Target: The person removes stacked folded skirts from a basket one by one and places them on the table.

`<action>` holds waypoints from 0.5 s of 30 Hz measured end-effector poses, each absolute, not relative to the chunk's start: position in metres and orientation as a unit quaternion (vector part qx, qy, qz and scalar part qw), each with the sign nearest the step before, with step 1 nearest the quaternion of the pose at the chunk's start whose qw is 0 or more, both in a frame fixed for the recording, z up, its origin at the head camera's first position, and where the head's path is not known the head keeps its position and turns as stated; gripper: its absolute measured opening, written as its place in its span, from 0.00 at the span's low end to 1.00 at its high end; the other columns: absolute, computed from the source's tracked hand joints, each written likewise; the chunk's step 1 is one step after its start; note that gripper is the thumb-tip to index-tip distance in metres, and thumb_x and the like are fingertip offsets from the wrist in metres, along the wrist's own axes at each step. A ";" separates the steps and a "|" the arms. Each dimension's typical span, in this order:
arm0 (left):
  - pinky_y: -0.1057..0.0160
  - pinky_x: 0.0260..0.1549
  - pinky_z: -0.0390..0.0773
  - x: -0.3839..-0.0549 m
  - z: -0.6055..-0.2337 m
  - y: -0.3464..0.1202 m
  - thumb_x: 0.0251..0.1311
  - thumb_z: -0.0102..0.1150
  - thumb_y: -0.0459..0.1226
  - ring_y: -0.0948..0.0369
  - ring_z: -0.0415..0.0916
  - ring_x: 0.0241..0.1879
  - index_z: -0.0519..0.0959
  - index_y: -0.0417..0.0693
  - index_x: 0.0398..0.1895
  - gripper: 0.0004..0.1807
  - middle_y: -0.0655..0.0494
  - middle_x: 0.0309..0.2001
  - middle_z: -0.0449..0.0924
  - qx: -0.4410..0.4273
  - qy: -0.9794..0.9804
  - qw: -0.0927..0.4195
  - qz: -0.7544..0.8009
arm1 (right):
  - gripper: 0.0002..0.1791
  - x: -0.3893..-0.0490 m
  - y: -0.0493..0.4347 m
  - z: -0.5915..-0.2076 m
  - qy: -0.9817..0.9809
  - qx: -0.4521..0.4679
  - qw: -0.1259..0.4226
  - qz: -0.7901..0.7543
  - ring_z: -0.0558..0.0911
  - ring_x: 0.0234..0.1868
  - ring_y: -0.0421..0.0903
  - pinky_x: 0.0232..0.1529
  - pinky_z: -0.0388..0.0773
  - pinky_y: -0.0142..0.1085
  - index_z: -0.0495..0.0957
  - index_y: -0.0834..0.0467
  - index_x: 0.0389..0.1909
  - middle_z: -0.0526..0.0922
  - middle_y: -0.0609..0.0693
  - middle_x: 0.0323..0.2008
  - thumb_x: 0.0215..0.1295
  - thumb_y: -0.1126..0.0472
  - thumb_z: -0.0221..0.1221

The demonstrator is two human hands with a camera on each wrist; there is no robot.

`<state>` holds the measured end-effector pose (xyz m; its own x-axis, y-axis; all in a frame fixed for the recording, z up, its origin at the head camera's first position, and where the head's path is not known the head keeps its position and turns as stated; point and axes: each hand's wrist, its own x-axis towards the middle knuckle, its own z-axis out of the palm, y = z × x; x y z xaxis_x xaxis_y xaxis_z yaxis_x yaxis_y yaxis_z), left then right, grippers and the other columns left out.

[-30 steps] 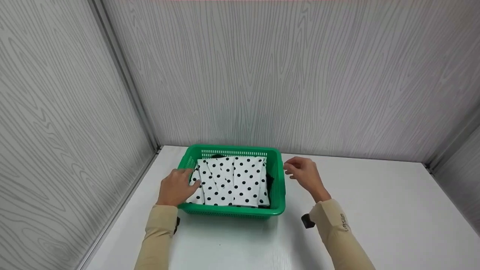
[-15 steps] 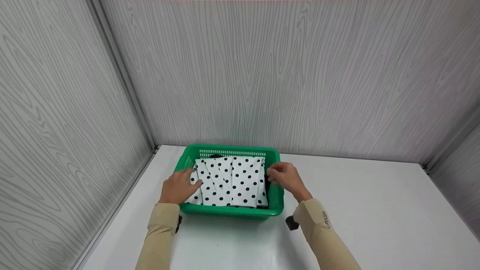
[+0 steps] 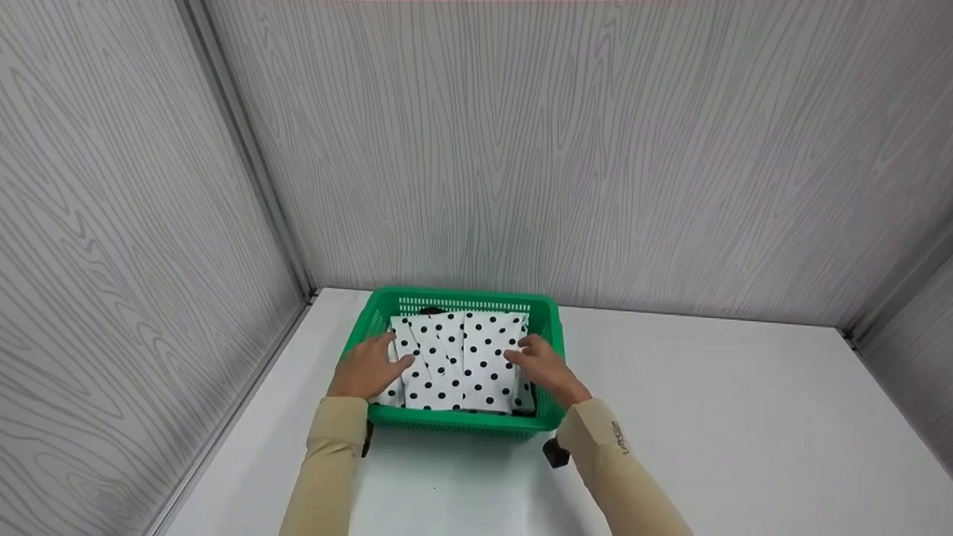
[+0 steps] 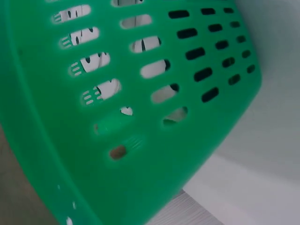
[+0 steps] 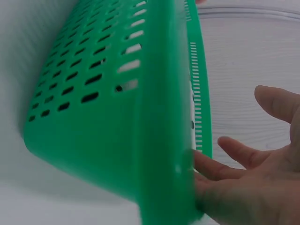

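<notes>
A green slotted plastic basket (image 3: 476,302) stands on the white table, near its back left corner. Inside lies a folded white cloth with black dots (image 3: 458,357). My left hand (image 3: 370,366) rests over the basket's left rim with its fingers on the cloth's left edge. My right hand (image 3: 537,362) reaches over the right rim and its fingers lie on the cloth's right edge. In the right wrist view the right hand's fingers (image 5: 234,154) are spread and nearly straight beside the basket wall (image 5: 108,117). The left wrist view is filled by the basket wall (image 4: 140,140).
Something dark (image 3: 429,310) shows under the cloth at the basket's back. Grey wood-grain walls (image 3: 566,149) close in the table at the back and both sides. The white table (image 3: 730,417) stretches right of and in front of the basket.
My right hand came in from the right of the basket, crossed the rim and settled on the cloth. My left hand slid a little further onto the cloth.
</notes>
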<state>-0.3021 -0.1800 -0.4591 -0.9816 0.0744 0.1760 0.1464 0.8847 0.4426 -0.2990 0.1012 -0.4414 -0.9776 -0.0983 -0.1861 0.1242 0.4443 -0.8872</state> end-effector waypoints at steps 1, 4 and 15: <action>0.45 0.52 0.65 -0.303 -0.459 -0.179 0.57 0.53 0.53 0.43 0.65 0.56 0.67 0.36 0.60 0.35 0.37 0.56 0.68 -0.054 -0.967 0.069 -0.237 | 0.28 -0.299 0.099 -0.443 0.847 0.016 0.105 -0.521 0.68 0.56 0.56 0.54 0.65 0.51 0.62 0.64 0.59 0.65 0.63 0.59 0.64 0.51 0.52; 0.44 0.53 0.63 -0.304 -0.459 -0.175 0.57 0.52 0.54 0.42 0.62 0.58 0.65 0.37 0.62 0.37 0.36 0.58 0.66 -0.044 -0.967 0.045 -0.247 | 0.30 -0.299 0.092 -0.450 0.852 0.034 0.101 -0.513 0.66 0.58 0.56 0.55 0.63 0.51 0.59 0.65 0.61 0.63 0.64 0.61 0.64 0.52 0.52; 0.42 0.53 0.62 -0.304 -0.465 -0.175 0.57 0.51 0.55 0.40 0.61 0.58 0.63 0.37 0.63 0.38 0.34 0.59 0.63 -0.026 -0.965 0.024 -0.259 | 0.29 -0.303 0.079 -0.467 0.851 0.060 0.082 -0.515 0.70 0.50 0.53 0.52 0.66 0.49 0.60 0.68 0.58 0.69 0.63 0.54 0.62 0.55 0.54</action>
<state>-0.3042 -0.1750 -0.4645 -0.9975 0.0381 0.0596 0.0629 0.8641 0.4993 -0.3028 0.0789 -0.4671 -0.9794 0.0183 -0.2012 0.1867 0.4628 -0.8666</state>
